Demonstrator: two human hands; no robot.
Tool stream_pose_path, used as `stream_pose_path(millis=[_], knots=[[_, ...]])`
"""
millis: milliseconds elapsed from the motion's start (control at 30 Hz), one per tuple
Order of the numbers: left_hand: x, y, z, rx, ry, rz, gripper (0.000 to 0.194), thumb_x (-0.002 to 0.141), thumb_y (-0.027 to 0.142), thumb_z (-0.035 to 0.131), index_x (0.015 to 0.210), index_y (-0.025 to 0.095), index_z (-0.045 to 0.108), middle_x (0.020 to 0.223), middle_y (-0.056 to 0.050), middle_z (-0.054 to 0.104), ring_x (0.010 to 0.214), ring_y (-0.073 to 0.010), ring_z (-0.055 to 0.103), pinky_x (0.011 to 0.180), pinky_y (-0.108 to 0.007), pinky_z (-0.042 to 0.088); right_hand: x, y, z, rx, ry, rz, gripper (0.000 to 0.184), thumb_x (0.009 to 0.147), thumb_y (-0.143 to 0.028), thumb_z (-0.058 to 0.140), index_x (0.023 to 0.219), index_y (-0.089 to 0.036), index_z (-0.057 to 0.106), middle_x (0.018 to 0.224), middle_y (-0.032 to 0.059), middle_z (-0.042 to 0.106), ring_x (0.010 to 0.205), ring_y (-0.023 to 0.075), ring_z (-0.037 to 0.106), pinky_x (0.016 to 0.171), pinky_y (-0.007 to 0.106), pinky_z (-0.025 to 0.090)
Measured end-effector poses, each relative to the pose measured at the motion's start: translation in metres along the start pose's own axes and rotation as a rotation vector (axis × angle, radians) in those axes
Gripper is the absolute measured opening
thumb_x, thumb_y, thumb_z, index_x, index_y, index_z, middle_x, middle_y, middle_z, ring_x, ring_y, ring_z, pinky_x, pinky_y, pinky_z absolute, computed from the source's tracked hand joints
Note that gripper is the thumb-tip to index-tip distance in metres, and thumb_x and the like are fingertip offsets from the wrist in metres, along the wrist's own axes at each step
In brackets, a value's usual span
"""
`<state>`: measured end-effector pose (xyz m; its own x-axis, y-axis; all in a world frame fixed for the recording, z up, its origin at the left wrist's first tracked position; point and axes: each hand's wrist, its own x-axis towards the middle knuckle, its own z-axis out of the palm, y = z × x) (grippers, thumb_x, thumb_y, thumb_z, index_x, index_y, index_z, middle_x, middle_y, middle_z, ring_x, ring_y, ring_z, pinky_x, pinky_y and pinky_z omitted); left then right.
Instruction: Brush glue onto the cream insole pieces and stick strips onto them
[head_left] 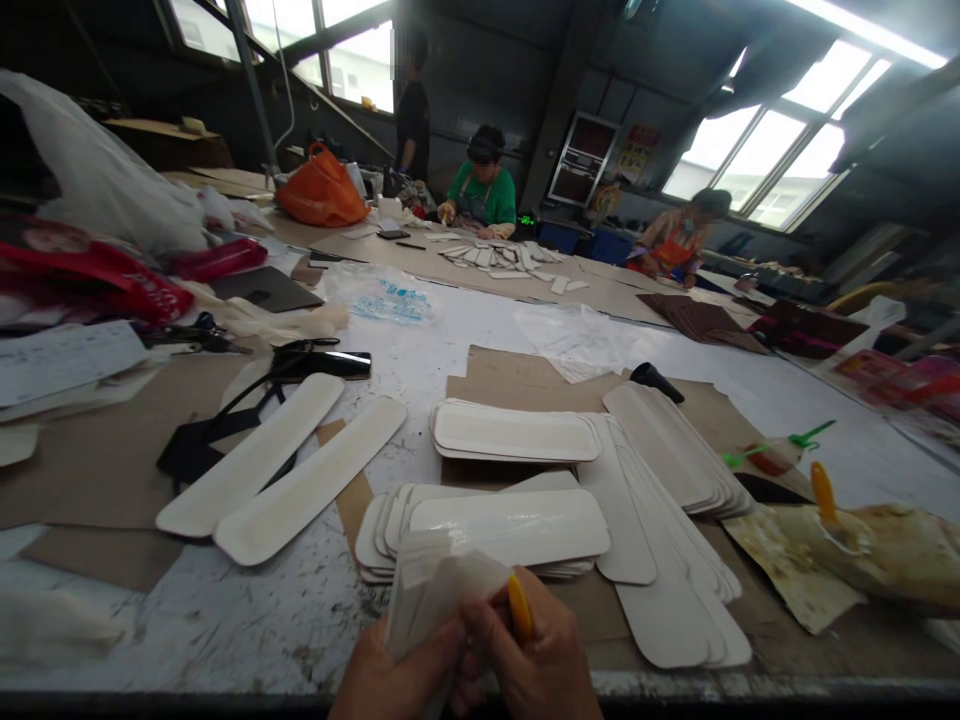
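In the head view, a sheaf of thin pale sheets (426, 588) is clamped in the left grip (405, 665), while a yellow handle (520, 608) is held in the right grip (544, 650), its fingers closed and pressed to the sheets' edge. Just beyond both grips, a stack of white pieces (510, 525) is seen on the counter (292, 635), with fanned pieces (667, 605) spread to the right and two long strips (311, 482) laid to the left.
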<state>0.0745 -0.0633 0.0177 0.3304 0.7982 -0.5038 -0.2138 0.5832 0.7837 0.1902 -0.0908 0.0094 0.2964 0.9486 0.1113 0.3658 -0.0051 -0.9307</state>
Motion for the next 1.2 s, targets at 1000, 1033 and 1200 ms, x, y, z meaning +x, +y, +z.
stream_pose_path(millis=[1000, 1033, 1200], knots=[[0.009, 0.001, 0.003, -0.147, 0.037, -0.036, 0.043, 0.041, 0.049, 0.082, 0.052, 0.012, 0.064, 0.043, -0.004, 0.057, 0.042, -0.0113, 0.049, 0.046, -0.022, 0.037, 0.019, -0.018, -0.003, -0.076, 0.015, 0.002, 0.037, 0.086, -0.043, 0.044, 0.056, -0.021, 0.041, 0.052, -0.0045, 0.041, 0.047, 0.0094, 0.038, 0.045, 0.02, 0.033], [0.01, 0.0, 0.003, -0.144, 0.027, -0.04, 0.043, 0.04, 0.049, 0.083, 0.051, 0.011, 0.064, 0.042, -0.004, 0.056, 0.041, -0.0107, 0.048, 0.046, -0.021, 0.035, 0.019, -0.019, -0.003, -0.085, -0.021, -0.007, 0.037, 0.086, -0.043, 0.044, 0.056, -0.021, 0.039, 0.052, -0.0044, 0.041, 0.047, 0.0094, 0.039, 0.045, 0.02, 0.032], [0.01, -0.002, 0.001, -0.177, 0.055, -0.049, 0.041, 0.04, 0.045, 0.085, 0.058, 0.013, 0.068, 0.043, 0.0, 0.053, 0.045, -0.0086, 0.046, 0.047, -0.019, 0.034, 0.019, -0.02, -0.002, -0.165, -0.023, -0.068, 0.037, 0.086, -0.038, 0.042, 0.054, -0.021, 0.036, 0.054, -0.0036, 0.042, 0.05, 0.0102, 0.039, 0.045, 0.021, 0.029]])
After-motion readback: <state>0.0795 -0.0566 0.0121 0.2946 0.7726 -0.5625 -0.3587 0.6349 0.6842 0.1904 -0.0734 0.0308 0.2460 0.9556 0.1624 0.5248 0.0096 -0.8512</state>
